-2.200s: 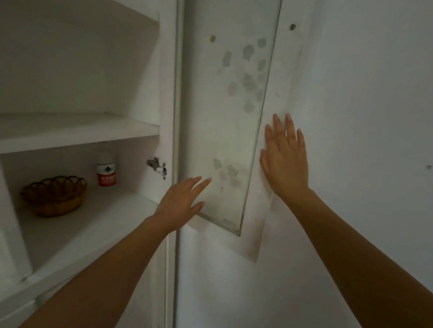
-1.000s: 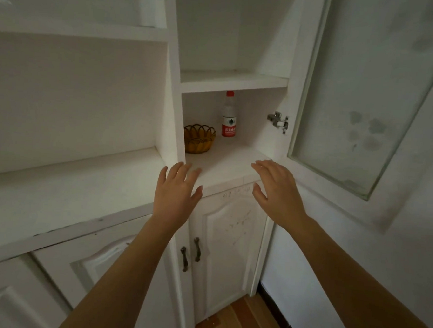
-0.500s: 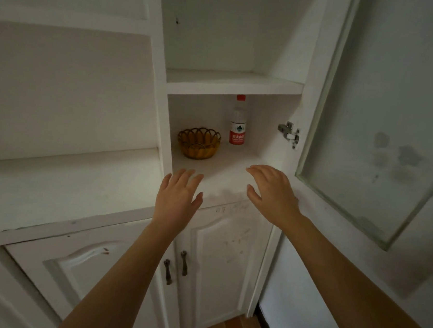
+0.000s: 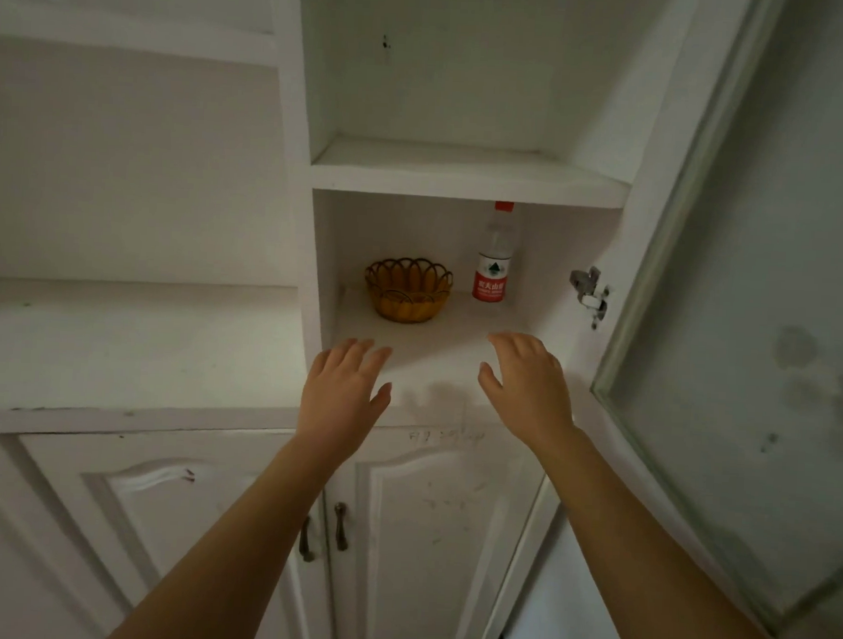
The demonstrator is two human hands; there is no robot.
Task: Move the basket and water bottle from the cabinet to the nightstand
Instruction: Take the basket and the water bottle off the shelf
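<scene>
- A woven wicker basket (image 4: 408,289) is seen on the lower open shelf (image 4: 438,342) of the white cabinet (image 4: 293,215), toward the back left.
- A clear water bottle (image 4: 493,259) with red cap and red label is stood upright just right of the basket, apart from it.
- The left hand (image 4: 345,393) is held at the shelf's front edge, fingers spread and empty.
- The right hand (image 4: 528,388) is held likewise, fingers loosely splayed, nothing grasped.
- The glass door (image 4: 753,288) is swung open at the right.

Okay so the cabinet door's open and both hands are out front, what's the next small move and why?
Probably reach both hands deeper into the shelf: the left hand toward the basket, the right hand toward the water bottle. Both hands are open and empty near the shelf's front edge, short of either item.
</scene>
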